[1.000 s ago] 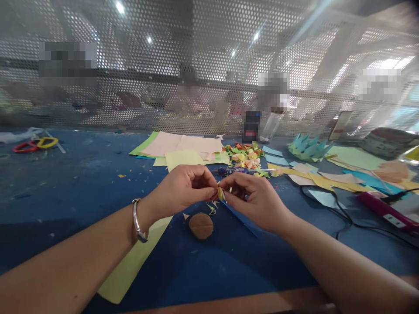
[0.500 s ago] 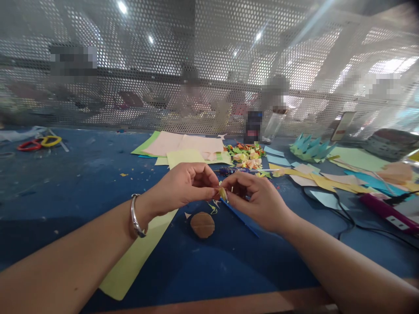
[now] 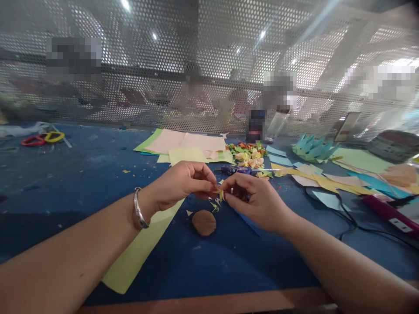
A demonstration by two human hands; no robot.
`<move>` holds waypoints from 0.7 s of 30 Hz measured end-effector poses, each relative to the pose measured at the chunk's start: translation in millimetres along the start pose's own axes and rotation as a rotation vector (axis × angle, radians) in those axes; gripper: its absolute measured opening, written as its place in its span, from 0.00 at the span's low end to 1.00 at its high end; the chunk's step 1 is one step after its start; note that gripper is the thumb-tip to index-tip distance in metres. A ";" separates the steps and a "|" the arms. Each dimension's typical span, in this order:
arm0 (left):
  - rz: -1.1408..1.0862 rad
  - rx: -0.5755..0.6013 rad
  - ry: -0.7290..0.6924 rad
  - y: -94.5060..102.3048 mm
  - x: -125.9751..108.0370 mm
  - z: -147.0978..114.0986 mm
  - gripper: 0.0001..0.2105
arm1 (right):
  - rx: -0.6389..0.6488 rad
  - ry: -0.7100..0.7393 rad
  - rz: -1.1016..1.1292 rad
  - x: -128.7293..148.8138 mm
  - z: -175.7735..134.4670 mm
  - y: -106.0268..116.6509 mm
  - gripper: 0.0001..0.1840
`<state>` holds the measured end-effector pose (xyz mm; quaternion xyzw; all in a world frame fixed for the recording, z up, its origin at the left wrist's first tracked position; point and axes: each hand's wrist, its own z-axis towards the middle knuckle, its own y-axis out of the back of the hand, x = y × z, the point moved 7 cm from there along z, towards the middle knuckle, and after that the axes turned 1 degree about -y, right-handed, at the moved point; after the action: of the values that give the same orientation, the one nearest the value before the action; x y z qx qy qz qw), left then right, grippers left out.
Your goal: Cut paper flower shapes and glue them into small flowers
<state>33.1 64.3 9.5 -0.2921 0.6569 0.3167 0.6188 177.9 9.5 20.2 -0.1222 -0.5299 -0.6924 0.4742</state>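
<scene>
Between fingers (image 3: pixel 203 186), small yellow paper scrap (image 3: pixel 221 195).

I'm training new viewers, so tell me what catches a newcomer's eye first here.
First, the left hand and right hand, mid-picture, pinching a small yellow piece just beyond a brown disc. Then the heap of colourful scraps behind them, and the spiky blue paper farther right.

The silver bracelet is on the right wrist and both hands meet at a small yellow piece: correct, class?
Wrong wrist: in the head view, the left hand has the silver bracelet on its wrist, not the right hand. Both do meet at the small yellow piece.
</scene>
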 end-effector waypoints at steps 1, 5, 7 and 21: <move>0.019 0.005 0.007 -0.1 -0.3 -0.4 0.07 | 0.014 0.003 0.004 0.7 -0.2 -1.1 0.04; 0.063 0.107 0.071 -4.1 2.3 -1.4 0.06 | 0.069 0.037 0.010 5.8 -2.3 -5.3 0.04; 0.062 0.187 0.113 -6.9 5.4 -1.6 0.06 | 0.104 0.056 0.019 8.3 -3.7 -8.0 0.05; 0.092 0.272 0.163 -7.4 15.4 0.9 0.10 | 0.269 0.085 0.010 12.3 -7.8 -20.2 0.11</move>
<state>38.4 60.5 -6.4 -0.2001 0.7545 0.2282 0.5819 158.2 -3.8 12.7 -0.0306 -0.5967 -0.6174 0.5117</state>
